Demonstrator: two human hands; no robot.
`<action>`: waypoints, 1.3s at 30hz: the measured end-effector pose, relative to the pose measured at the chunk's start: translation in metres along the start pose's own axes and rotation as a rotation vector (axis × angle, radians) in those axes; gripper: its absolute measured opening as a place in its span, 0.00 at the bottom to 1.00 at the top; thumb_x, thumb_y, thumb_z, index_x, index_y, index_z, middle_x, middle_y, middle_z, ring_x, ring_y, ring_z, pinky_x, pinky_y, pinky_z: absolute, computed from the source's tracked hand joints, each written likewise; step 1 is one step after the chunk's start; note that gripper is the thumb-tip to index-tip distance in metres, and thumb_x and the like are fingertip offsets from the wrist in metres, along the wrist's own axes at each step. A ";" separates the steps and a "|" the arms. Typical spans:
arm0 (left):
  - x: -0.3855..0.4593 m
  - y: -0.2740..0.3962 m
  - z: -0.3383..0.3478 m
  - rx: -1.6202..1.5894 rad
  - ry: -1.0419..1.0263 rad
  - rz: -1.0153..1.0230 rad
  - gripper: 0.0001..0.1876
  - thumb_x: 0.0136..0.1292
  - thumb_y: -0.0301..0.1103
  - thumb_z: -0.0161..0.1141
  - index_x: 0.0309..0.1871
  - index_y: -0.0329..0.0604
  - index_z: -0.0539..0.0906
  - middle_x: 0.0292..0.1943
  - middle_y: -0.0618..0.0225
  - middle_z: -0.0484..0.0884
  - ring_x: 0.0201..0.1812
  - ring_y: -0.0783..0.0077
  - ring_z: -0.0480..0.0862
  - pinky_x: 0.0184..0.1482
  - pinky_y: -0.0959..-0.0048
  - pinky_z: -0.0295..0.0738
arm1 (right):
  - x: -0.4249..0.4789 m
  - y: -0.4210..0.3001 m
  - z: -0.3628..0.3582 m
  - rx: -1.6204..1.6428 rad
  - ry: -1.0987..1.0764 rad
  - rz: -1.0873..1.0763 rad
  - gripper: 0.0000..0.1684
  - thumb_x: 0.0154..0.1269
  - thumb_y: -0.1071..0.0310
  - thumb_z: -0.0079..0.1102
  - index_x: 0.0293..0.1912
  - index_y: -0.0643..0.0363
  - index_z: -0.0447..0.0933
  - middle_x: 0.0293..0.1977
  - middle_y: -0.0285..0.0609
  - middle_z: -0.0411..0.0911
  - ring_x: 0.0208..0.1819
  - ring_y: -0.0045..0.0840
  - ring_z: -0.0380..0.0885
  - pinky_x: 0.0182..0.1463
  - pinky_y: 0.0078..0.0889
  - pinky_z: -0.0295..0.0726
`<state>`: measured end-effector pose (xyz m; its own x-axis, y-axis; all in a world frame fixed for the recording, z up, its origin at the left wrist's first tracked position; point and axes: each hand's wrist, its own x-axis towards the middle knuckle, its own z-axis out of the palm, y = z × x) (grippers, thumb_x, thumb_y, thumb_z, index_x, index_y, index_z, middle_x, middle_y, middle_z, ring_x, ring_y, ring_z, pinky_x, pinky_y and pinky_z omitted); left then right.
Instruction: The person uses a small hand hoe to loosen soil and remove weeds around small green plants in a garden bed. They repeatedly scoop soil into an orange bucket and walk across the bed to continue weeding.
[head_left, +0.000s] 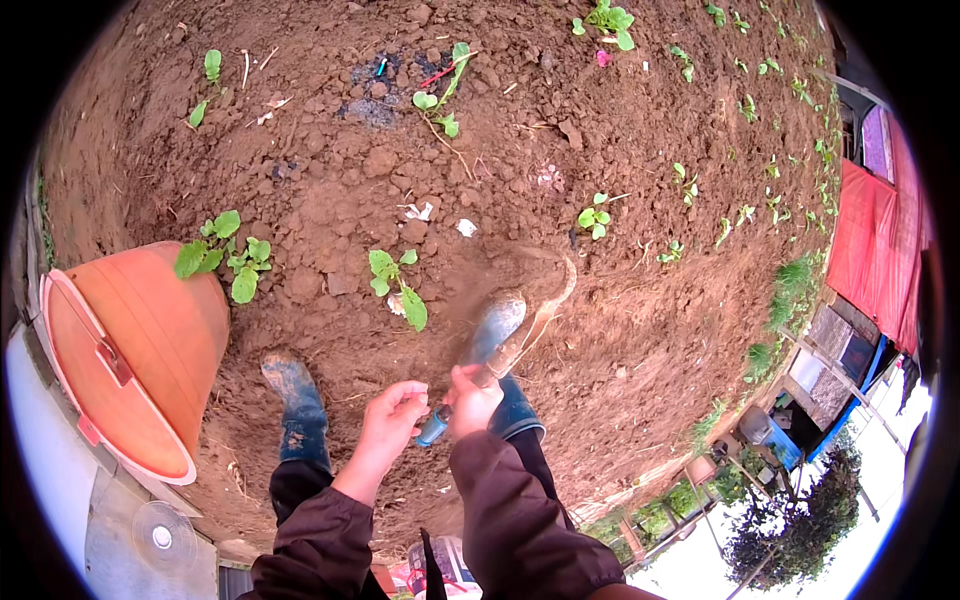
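Note:
My right hand (474, 399) is closed around the shaft of a soil-caked hand digging tool (433, 427). Its teal handle end sticks out toward my left hand, and its blurred curved head reaches up and right over the soil, so its exact shape is unclear. My left hand (390, 415) hovers beside the handle end with curled fingers; whether anything small is between them is hidden. Ahead of my hands, a leafy seedling (394, 281) stands in the brown soil (322, 195). My muddy rubber boots (304, 405) straddle the ground below.
An orange plastic bucket (161, 330) lies tipped on its side at left, by more seedlings (244, 262). A wilted seedling with bare roots (448, 124) lies farther up. Rows of small plants (688, 186) run right. Red sheeting (866, 240) and a shed edge the plot; a fan (162, 535) is at lower left.

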<state>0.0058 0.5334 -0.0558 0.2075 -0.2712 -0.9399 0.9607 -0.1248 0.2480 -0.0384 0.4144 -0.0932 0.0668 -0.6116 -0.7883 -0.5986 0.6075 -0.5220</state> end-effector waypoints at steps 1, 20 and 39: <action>-0.002 0.001 -0.002 -0.013 -0.003 0.011 0.12 0.61 0.32 0.55 0.48 0.41 0.76 0.38 0.70 0.78 0.38 0.78 0.80 0.29 0.80 0.73 | 0.003 0.006 0.003 0.006 0.021 -0.012 0.08 0.53 0.79 0.60 0.30 0.62 0.68 0.16 0.37 0.68 0.11 0.20 0.64 0.14 0.23 0.64; -0.010 -0.006 -0.030 -0.179 0.052 0.201 0.08 0.54 0.25 0.62 0.37 0.39 0.77 0.28 0.72 0.77 0.26 0.84 0.76 0.23 0.85 0.70 | 0.008 -0.060 -0.002 -0.198 -0.007 -0.249 0.08 0.56 0.78 0.57 0.29 0.60 0.66 0.12 0.34 0.64 0.08 0.18 0.60 0.11 0.21 0.62; -0.133 0.114 -0.205 -0.175 0.840 1.116 0.18 0.60 0.17 0.47 0.54 0.36 0.70 0.56 0.62 0.69 0.52 0.72 0.73 0.50 0.76 0.69 | -0.019 -0.167 0.082 -1.093 -0.178 -0.109 0.05 0.52 0.79 0.56 0.26 0.66 0.68 0.14 0.38 0.65 0.08 0.22 0.62 0.10 0.30 0.62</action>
<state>0.1254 0.7508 0.0496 0.8521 0.5032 -0.1439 0.2171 -0.0897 0.9720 0.1255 0.3661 -0.0181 0.2231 -0.5002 -0.8367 -0.9578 -0.2720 -0.0928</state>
